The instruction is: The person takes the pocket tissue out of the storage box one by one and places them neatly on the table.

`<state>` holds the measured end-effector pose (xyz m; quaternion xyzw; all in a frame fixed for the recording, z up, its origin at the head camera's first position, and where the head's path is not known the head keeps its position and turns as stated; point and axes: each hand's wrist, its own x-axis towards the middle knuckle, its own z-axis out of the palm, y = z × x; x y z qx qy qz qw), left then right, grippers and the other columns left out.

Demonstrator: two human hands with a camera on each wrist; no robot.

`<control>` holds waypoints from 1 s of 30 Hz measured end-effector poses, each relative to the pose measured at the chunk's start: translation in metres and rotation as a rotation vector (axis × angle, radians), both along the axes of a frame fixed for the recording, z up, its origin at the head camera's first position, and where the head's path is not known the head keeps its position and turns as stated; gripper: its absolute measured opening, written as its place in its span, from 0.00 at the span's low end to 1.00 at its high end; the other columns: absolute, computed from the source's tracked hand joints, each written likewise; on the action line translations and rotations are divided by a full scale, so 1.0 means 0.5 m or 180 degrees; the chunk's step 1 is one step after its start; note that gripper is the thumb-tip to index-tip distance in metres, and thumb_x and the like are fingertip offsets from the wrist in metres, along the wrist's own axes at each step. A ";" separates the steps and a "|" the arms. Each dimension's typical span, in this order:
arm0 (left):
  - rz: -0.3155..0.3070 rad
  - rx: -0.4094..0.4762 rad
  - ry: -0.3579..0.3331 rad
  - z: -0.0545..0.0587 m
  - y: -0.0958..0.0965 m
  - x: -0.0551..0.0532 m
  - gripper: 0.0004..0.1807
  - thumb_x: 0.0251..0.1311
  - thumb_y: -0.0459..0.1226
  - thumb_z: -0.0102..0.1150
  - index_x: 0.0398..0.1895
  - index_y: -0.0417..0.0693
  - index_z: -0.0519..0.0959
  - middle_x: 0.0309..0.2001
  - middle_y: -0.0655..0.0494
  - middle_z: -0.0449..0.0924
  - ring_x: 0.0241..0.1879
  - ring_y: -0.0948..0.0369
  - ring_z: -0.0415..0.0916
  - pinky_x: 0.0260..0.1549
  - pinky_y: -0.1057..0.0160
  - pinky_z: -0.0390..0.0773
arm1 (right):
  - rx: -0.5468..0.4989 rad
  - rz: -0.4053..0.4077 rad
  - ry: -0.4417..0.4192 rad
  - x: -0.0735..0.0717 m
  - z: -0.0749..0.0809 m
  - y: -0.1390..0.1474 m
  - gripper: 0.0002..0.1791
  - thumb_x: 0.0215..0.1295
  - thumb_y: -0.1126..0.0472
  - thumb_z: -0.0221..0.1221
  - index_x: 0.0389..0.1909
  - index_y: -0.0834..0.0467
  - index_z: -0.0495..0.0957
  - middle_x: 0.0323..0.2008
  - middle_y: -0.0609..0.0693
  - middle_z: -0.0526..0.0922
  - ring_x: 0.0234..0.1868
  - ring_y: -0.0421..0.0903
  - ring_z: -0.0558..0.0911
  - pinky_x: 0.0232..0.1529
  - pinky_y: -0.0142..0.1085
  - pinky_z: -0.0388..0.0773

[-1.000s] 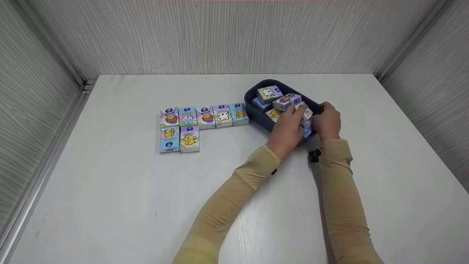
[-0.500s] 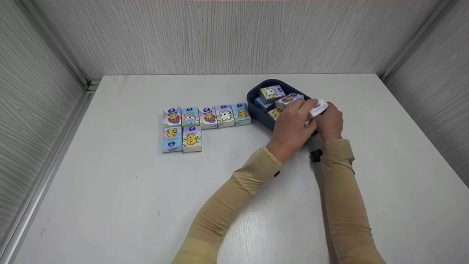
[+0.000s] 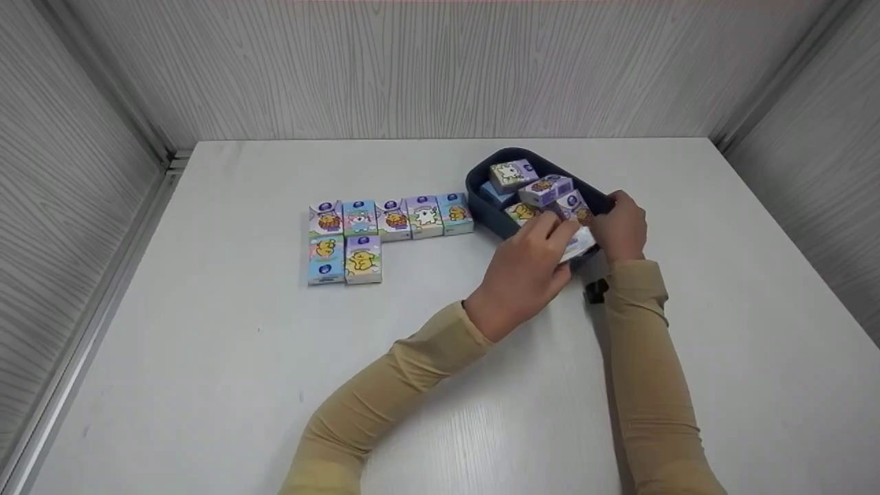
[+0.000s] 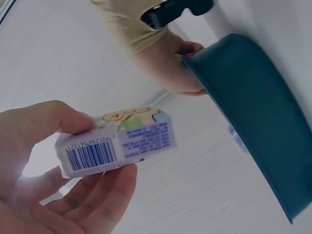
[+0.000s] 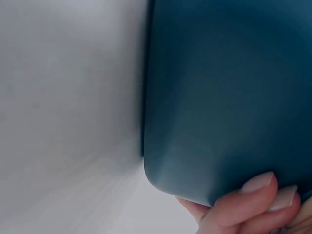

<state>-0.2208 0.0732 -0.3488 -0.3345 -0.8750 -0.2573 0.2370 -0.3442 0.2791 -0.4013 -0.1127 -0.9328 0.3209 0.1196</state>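
Note:
Between the thumb and fingers of my left hand (image 3: 526,275) is a pocket tissue pack (image 4: 114,144), its barcode side showing in the left wrist view. The hand holds it by the near right end of a dark blue oblong bin (image 3: 491,220). My right hand (image 3: 622,227) grips the bin's right rim; in the right wrist view its fingers (image 5: 243,204) lie against the bin's outer wall. Inside the bin several more tissue packs (image 3: 546,190) lie heaped at different angles. The bin's lower contents are hidden.
Left of the bin, several tissue packs lie flat on the white table (image 3: 206,357), edge to edge. A top row (image 3: 392,218) touches or nearly touches the bin. Two packs (image 3: 345,261) sit below its left end. A pale panel (image 3: 440,69) stands behind.
My left hand has lifted a tissue pack out of the heap, then drawn it down and slightly left toward the near edge of the bin. The right hand stays on the rim.

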 end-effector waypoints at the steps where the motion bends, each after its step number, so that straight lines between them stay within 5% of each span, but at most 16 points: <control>1: 0.0029 -0.0092 -0.0016 -0.005 -0.009 0.004 0.20 0.55 0.31 0.60 0.53 0.42 0.75 0.46 0.51 0.75 0.44 0.60 0.73 0.42 0.67 0.76 | -0.0007 -0.0011 -0.0045 -0.001 0.000 -0.001 0.23 0.59 0.66 0.54 0.57 0.67 0.72 0.50 0.67 0.78 0.49 0.63 0.77 0.48 0.54 0.72; 11: 0.0277 -0.1091 -0.0050 -0.065 -0.067 0.034 0.11 0.59 0.32 0.60 0.45 0.44 0.76 0.35 0.52 0.81 0.32 0.60 0.80 0.29 0.64 0.78 | -0.0113 -0.0057 -0.0314 -0.004 0.008 0.006 0.26 0.60 0.68 0.51 0.62 0.65 0.68 0.56 0.66 0.73 0.54 0.61 0.72 0.55 0.54 0.68; 16: 0.0501 -0.1575 0.0054 -0.091 -0.085 0.047 0.09 0.57 0.29 0.62 0.39 0.45 0.75 0.32 0.51 0.80 0.33 0.57 0.80 0.32 0.61 0.80 | -0.0142 -0.0041 -0.0367 -0.004 0.010 0.006 0.28 0.60 0.68 0.51 0.64 0.65 0.66 0.57 0.67 0.72 0.56 0.62 0.71 0.56 0.54 0.67; 23: 0.0976 -0.2051 -0.0420 -0.099 -0.128 0.035 0.15 0.58 0.29 0.62 0.48 0.43 0.73 0.41 0.43 0.81 0.42 0.48 0.80 0.43 0.51 0.78 | -0.0121 -0.0018 -0.0312 -0.007 0.009 0.005 0.28 0.61 0.68 0.52 0.64 0.66 0.65 0.58 0.68 0.71 0.57 0.62 0.71 0.58 0.54 0.67; 30: 0.1438 -0.1946 -0.0843 -0.098 -0.171 0.003 0.09 0.60 0.29 0.59 0.44 0.41 0.77 0.39 0.44 0.80 0.36 0.49 0.80 0.32 0.53 0.80 | -0.0015 -0.0024 -0.0244 -0.006 0.002 0.000 0.26 0.60 0.67 0.52 0.61 0.67 0.68 0.57 0.67 0.73 0.57 0.63 0.72 0.56 0.54 0.67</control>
